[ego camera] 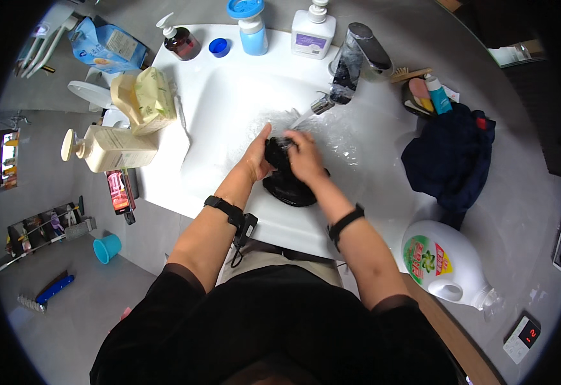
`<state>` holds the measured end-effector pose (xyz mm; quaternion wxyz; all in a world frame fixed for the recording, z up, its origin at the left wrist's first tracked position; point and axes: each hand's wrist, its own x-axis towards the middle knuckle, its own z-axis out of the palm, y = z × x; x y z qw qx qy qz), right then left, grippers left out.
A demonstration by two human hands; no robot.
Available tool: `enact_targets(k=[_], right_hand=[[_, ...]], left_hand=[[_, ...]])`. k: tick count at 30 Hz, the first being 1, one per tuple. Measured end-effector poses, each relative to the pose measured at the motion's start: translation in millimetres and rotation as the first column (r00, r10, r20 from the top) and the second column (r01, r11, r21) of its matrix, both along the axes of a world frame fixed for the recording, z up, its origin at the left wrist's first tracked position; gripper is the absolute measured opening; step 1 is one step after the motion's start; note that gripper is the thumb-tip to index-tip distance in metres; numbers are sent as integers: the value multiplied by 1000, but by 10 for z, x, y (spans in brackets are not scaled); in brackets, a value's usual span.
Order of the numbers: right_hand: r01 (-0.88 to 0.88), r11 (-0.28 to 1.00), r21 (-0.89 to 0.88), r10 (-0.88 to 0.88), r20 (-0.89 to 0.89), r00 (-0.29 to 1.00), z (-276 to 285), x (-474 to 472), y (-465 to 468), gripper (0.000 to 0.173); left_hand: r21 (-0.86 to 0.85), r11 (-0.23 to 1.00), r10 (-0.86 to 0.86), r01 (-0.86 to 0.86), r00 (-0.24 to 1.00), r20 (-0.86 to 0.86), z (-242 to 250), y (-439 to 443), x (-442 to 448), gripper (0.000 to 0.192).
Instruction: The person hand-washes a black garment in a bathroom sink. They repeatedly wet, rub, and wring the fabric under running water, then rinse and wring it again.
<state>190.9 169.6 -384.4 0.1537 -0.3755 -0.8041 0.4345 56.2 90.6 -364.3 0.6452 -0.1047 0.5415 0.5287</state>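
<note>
Under the running tap, a wet black cloth item (290, 187) hangs bunched between my hands in the white sink (218, 139). My left hand (258, 156) grips its upper left side, thumb pointing up. From the right, my right hand (305, 156) presses on its top, and those fingers are slightly blurred. The black faucet (348, 72) has a metal swivel nozzle (322, 104), which sends a stream of water down just above my fingers. Water splashes across the basin behind them. The cloth's lower part lies against the front of the basin; its exact shape cannot be told.
Pump bottles (313, 36) and a blue cap (219, 47) line the back rim. Left stand a beige pump bottle (121, 148) and a tissue pack (150, 101). Right lie dark blue fabric (449, 154) and a white detergent jug (444, 262). A phone (119, 190) sits at the left edge.
</note>
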Motion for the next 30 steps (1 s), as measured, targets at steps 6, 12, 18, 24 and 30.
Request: enact_targets(k=[6, 12, 18, 24, 30], right_hand=[[-131, 981, 145, 148, -114, 982, 1083, 200, -835, 30], [77, 996, -37, -76, 31, 997, 941, -104, -328, 36], [34, 939, -341, 13, 134, 991, 254, 18, 596, 57], [-170, 951, 259, -18, 593, 805, -236, 395, 33, 63], [-154, 979, 136, 17, 694, 720, 6, 451, 327, 64]], left_hand=[[197, 948, 180, -251, 931, 319, 142, -25, 171, 52], [311, 908, 225, -281, 953, 204, 2, -136, 388, 29], [-38, 999, -31, 12, 834, -551, 559, -231, 276, 38], [-248, 947, -297, 205, 263, -918, 652, -193, -103, 53], [63, 822, 224, 566, -219, -950, 1681, 648, 147, 77]])
